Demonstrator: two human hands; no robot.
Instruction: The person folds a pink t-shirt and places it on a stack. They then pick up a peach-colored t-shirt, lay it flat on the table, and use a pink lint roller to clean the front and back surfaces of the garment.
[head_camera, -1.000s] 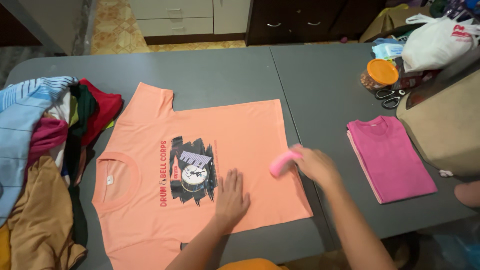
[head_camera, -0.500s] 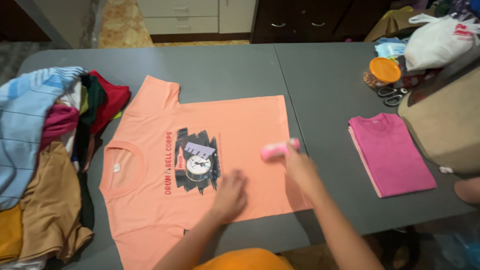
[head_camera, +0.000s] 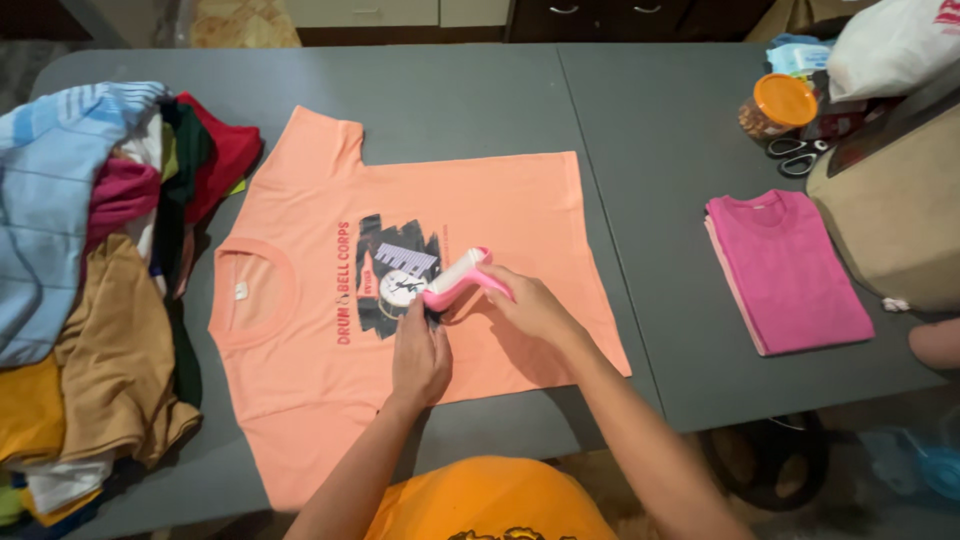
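An orange T-shirt (head_camera: 520, 210) with a dark printed picture lies flat on the grey table (head_camera: 450, 90), collar to the left. My right hand (head_camera: 530, 305) grips a pink and white hand-held tool (head_camera: 455, 278), and the tool's head rests on the print. Just below the print my left hand (head_camera: 420, 355) presses flat on the shirt, fingers close to the tool's head.
A heap of mixed clothes (head_camera: 90, 260) covers the table's left end. A folded pink shirt (head_camera: 785, 265) lies to the right, beside a tan bag (head_camera: 895, 200). At the back right stand an orange-lidded jar (head_camera: 778, 105), scissors (head_camera: 795, 155) and a white bag (head_camera: 890, 40).
My right hand has carried the pink tool leftward from the shirt's right part onto the print. My left hand has stayed flat on the shirt below the print.
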